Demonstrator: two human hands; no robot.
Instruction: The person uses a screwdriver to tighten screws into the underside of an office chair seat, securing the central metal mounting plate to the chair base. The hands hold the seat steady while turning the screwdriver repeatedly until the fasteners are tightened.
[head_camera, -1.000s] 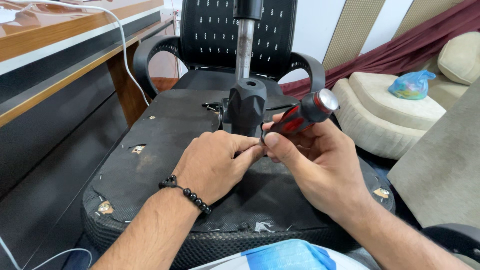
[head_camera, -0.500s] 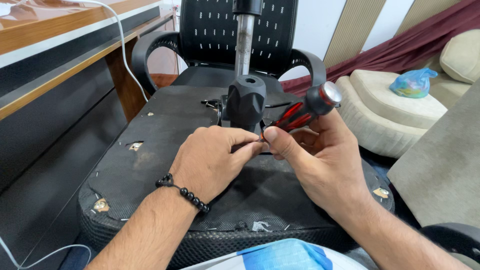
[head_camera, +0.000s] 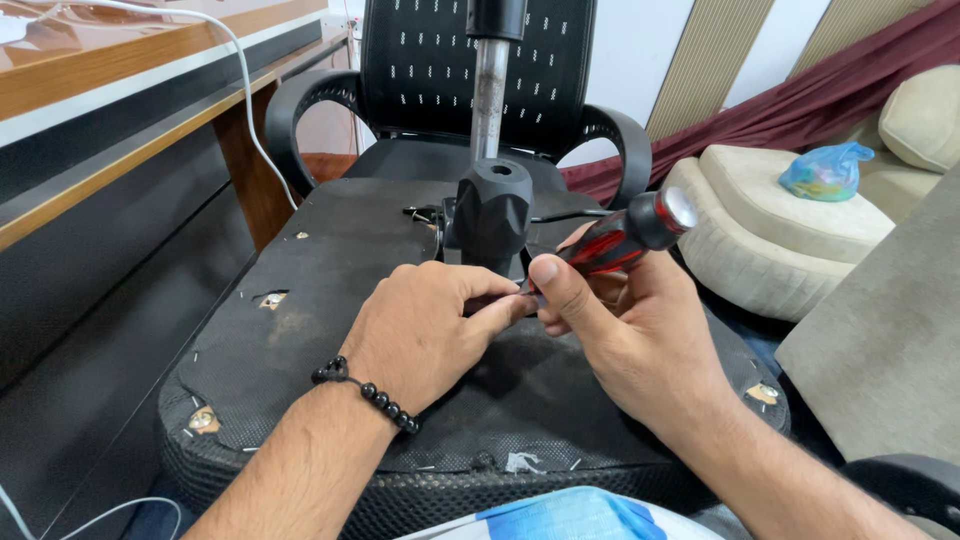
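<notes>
A wooden tabletop runs along the left, its white cable hanging by the upturned seat, so that side is tight. The left hand rests on the seat's underside, fingers pinched toward the tool tip to steady it near the black mount. The right hand is wrapped around a red-and-black screwdriver, angled up to the right, where the space before the beige couch lies open.
</notes>
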